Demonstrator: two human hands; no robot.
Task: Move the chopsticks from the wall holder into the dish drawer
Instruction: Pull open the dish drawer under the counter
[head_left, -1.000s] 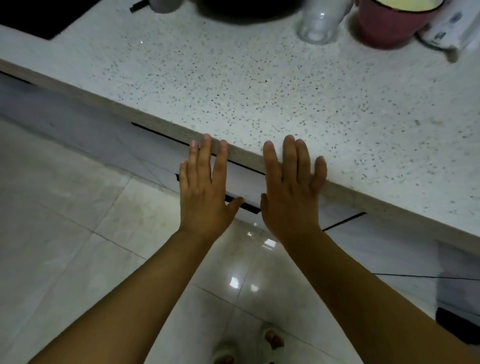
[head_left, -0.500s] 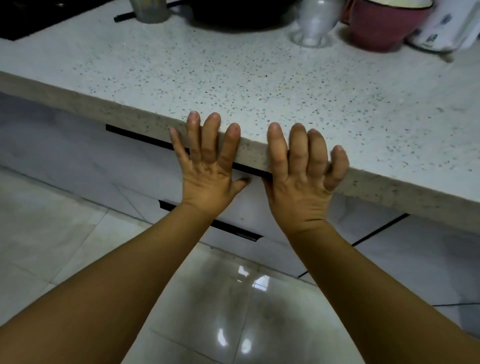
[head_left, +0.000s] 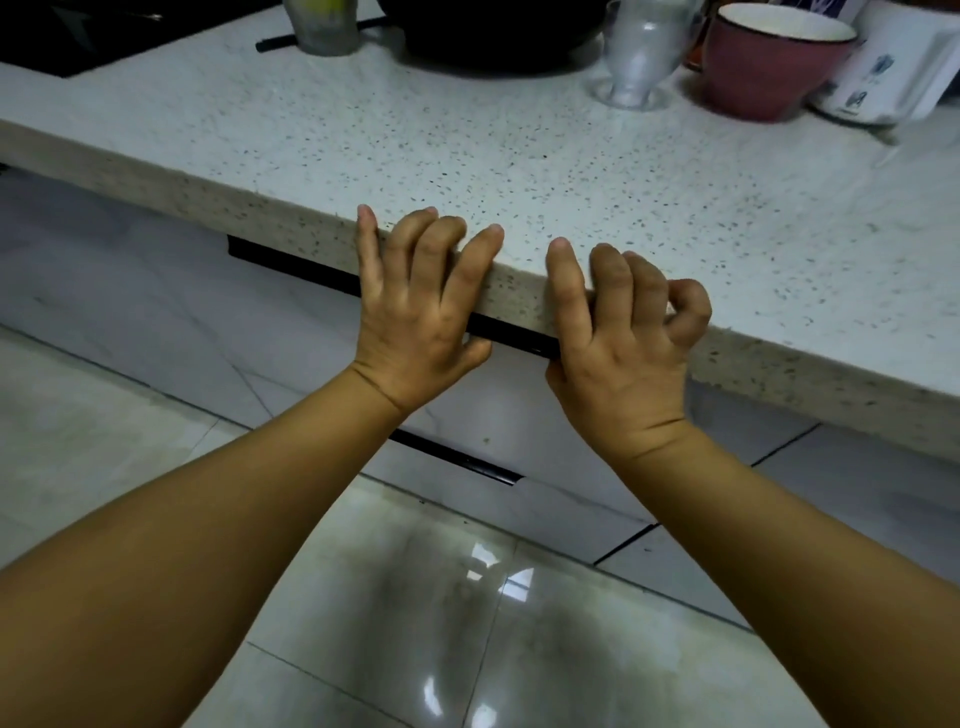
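Observation:
My left hand (head_left: 421, 317) and my right hand (head_left: 623, 343) are held side by side, backs up, in front of the speckled countertop's front edge (head_left: 249, 200). Both hands hold nothing. Their fingers are apart and curled, and the right little finger is bent in. Just beneath them runs the black handle strip (head_left: 291, 265) of the top white drawer (head_left: 171, 312), which is closed. My left thumb sits right below that strip. A second black handle (head_left: 457, 460) marks a lower drawer. No chopsticks and no wall holder are in view.
At the back of the counter stand a dark pan (head_left: 493, 36), a cloudy cup (head_left: 322, 26), a clear glass (head_left: 639, 57), a pink bowl (head_left: 769, 62) and a white container (head_left: 893, 73). A black cooktop (head_left: 78, 36) lies at the far left. Glossy floor tiles (head_left: 415, 597) spread below.
Both hands have come up to the counter edge by the top drawer handle. Their fingers went from flat and straight to curled. The view tilted up from the floor.

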